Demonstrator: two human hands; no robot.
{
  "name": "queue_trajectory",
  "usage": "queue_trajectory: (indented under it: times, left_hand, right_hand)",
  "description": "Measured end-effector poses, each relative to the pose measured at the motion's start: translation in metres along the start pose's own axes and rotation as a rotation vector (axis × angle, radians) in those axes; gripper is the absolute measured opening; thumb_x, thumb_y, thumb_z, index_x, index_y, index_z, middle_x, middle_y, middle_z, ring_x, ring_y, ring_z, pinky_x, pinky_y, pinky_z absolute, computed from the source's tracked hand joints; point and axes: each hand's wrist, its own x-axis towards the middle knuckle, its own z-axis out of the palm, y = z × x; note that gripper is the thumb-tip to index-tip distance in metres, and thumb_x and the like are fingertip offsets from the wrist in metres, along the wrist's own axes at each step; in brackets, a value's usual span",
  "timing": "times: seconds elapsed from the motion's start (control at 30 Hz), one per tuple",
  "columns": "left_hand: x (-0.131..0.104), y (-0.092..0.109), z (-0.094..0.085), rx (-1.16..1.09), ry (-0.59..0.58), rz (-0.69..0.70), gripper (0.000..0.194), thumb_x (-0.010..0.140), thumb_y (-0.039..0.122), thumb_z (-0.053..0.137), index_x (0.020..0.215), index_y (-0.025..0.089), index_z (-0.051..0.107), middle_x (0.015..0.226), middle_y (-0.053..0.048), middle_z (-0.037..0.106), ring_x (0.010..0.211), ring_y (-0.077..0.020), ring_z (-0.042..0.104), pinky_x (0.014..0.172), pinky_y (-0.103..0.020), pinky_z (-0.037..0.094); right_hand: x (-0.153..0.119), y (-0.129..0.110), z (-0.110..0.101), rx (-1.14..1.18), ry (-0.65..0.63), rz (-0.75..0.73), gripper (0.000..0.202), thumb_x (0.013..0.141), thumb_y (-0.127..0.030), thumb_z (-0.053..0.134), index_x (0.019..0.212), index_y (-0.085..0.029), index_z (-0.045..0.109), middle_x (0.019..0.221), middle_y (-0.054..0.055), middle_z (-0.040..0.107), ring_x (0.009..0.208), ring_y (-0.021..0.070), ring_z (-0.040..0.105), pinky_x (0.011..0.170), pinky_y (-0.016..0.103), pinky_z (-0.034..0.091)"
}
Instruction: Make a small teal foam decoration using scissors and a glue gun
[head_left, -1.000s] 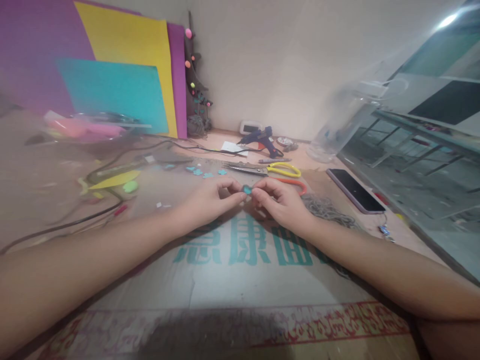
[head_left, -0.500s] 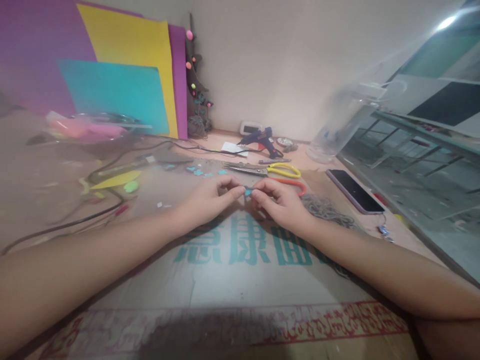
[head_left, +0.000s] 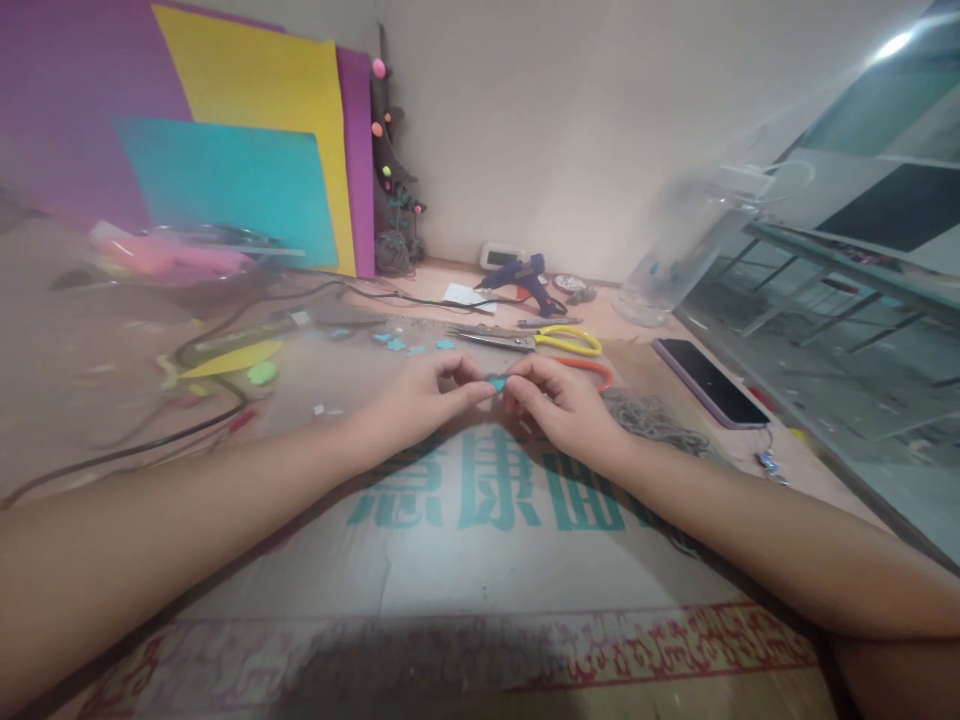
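Between the fingertips of both hands is a small teal piece (head_left: 497,384), with a thin dark strand along its top; its exact shape is mostly covered. My left hand (head_left: 448,390) pinches it from the left with thumb and forefinger. From the other side my right hand (head_left: 553,398) pinches it too, fingers curled. Just behind the hands lie scissors (head_left: 570,341) with one yellow and one orange handle loop, blades pointing left. Several teal flower-like cutouts (head_left: 396,343) are scattered left of the blades. A tangle of grey cord (head_left: 656,425) lies beside my right wrist.
A blue glue gun (head_left: 525,280) rests at the back, its black cable (head_left: 217,400) running left. A phone (head_left: 709,383) lies near the right edge, with a clear plastic jug (head_left: 667,260) behind. Coloured sheets (head_left: 240,190) stand back left. Printed cardboard (head_left: 450,580) covers the tabletop.
The fingers have shifted very slightly around the teal piece, and a little more of its colour shows between them. Everything else on the table stays where it was.
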Motion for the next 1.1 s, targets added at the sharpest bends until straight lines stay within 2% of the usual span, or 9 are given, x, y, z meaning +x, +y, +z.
queue_trajectory:
  times: [0.33,0.5,0.77,0.93,1.1]
  left_hand:
    - [-0.0005,0.0090,-0.0021,0.055,0.033,0.034,0.025,0.090,0.038,0.052,0.080,0.018,0.063,0.079,-0.001,0.066,0.076,-0.0168,0.058,0.072,-0.029,0.044]
    - [-0.0003,0.0098,-0.0025,0.049,0.063,0.031,0.025,0.090,0.037,0.052,0.079,0.017,0.062,0.079,-0.001,0.065,0.076,-0.0163,0.057,0.072,-0.028,0.044]
    - [-0.0002,0.0046,-0.0011,-0.017,0.033,0.038,0.031,0.091,0.044,0.052,0.087,0.017,0.066,0.084,-0.002,0.067,0.079,-0.0164,0.060,0.072,-0.027,0.044]
    - [-0.0013,0.0045,0.0011,0.042,-0.002,-0.018,0.023,0.086,0.039,0.059,0.084,0.017,0.067,0.081,-0.002,0.068,0.073,-0.0156,0.059,0.068,-0.026,0.044]
    - [-0.0014,0.0032,0.0023,0.083,-0.026,-0.001,0.021,0.085,0.036,0.059,0.083,0.017,0.066,0.078,-0.001,0.067,0.070,-0.0148,0.057,0.067,-0.026,0.043]
  right_hand:
    - [0.0001,0.0033,0.0003,0.051,-0.010,0.028,0.023,0.095,-0.035,0.051,0.079,-0.019,0.055,0.064,-0.002,0.060,0.056,0.0113,0.054,0.054,0.024,0.042]
    - [0.0017,0.0016,0.0010,0.067,-0.013,0.039,0.014,0.091,-0.030,0.057,0.083,-0.019,0.056,0.067,-0.003,0.057,0.056,0.0101,0.052,0.053,0.023,0.042]
    - [0.0017,0.0020,0.0022,0.082,-0.021,0.072,0.015,0.092,-0.030,0.054,0.081,-0.019,0.053,0.064,-0.003,0.056,0.054,0.0104,0.053,0.051,0.023,0.043]
    - [0.0030,0.0008,0.0011,0.002,-0.002,0.024,0.013,0.091,-0.030,0.055,0.084,-0.019,0.058,0.066,-0.003,0.057,0.057,0.0105,0.053,0.054,0.023,0.042]
    - [0.0026,0.0007,0.0020,-0.017,-0.011,0.009,0.015,0.091,-0.030,0.054,0.083,-0.018,0.059,0.067,-0.002,0.057,0.058,0.0105,0.053,0.054,0.023,0.042]
